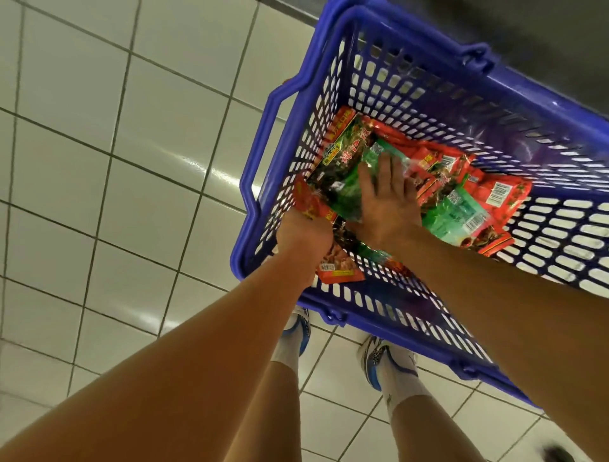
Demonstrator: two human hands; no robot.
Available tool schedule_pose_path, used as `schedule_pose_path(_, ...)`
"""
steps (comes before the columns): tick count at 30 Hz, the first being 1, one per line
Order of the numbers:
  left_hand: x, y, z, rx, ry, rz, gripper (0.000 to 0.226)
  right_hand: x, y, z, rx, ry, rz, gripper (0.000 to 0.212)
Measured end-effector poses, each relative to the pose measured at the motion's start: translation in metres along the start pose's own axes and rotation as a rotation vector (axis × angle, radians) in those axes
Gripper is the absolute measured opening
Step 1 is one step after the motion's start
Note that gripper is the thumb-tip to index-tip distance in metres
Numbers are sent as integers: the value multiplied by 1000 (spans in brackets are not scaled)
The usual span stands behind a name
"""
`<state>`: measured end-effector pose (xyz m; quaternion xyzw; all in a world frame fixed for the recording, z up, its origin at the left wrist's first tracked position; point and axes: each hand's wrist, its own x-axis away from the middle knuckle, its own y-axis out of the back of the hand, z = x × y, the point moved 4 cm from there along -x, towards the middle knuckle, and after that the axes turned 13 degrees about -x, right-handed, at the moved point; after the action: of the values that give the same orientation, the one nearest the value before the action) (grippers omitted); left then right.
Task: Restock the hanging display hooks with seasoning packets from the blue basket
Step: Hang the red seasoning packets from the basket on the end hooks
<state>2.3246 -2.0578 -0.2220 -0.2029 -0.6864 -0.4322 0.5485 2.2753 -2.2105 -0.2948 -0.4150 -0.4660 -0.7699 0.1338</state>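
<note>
Basket: the blue basket stands on the tiled floor in front of the person, its slotted walls rising around both hands and its handles folded down along the rim.
Packets: the seasoning packets lie loose on the basket's bottom, red ones and green ones overlapping; most spread out beyond and to the right of the right hand.
Right hand: the right hand reaches down into the basket with the fingers straight and spread, palm down, lying flat on a green packet. It presses or touches the packet and is not curled round anything.
Left hand: the left hand is just beside the right hand, at the basket's near-left corner. Its back faces the camera and its fingers are tucked under the pile, so whether it grips a packet cannot be told.
Under the left hand: a red packet edge is not clear; a red packet shows just below the left wrist, against the near wall.
Beyond the fingertips: a dark packet with red lettering lies ahead of the right hand's fingertips, partly under the green one.
Below the arms: the person's white shoes and white socks stand on the floor at the basket's near edge.
</note>
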Motion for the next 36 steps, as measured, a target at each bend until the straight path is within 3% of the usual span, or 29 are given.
schedule_pose_path(2,4,0,1,1,-15,11,15,-2,-14,0,78,-10,-2,121)
schedule_pose_path(5,10,3,2,24,-6,23,21,7,-8,4,-23,-26,-63,100)
schedule_pose_path(8,30,7,3,72,1,25,24,29,25,-8,-481,-98,-128,64)
schedule_pose_path(11,61,14,1,219,-20,83,27,71,67,-27,-1100,-268,-48,38)
schedule_pose_path(14,100,24,-4,319,-100,141,30,128,105,-33,-1516,-309,75,31)
schedule_pose_path(17,156,43,-13,409,-145,118,26,188,142,-22,-1813,-231,230,46)
schedule_pose_path(22,274,81,-28,419,-238,91,24,285,208,3,-1762,-126,238,60)
schedule_pose_path(25,351,111,-33,440,-301,56,24,348,258,18,-1641,-71,179,47)
schedule_pose_path(29,456,152,-37,463,-398,24,19,432,332,40,-1658,36,78,27)
schedule_pose_path(33,539,185,-43,449,-512,-12,10,512,396,60,-1613,78,-110,32)
schedule_pose_path(35,581,206,-46,445,-595,-22,8,551,422,68,-1622,108,-206,17)
schedule_pose_path(36,601,216,-47,436,-641,-25,11,569,433,70,-1606,125,-256,28)
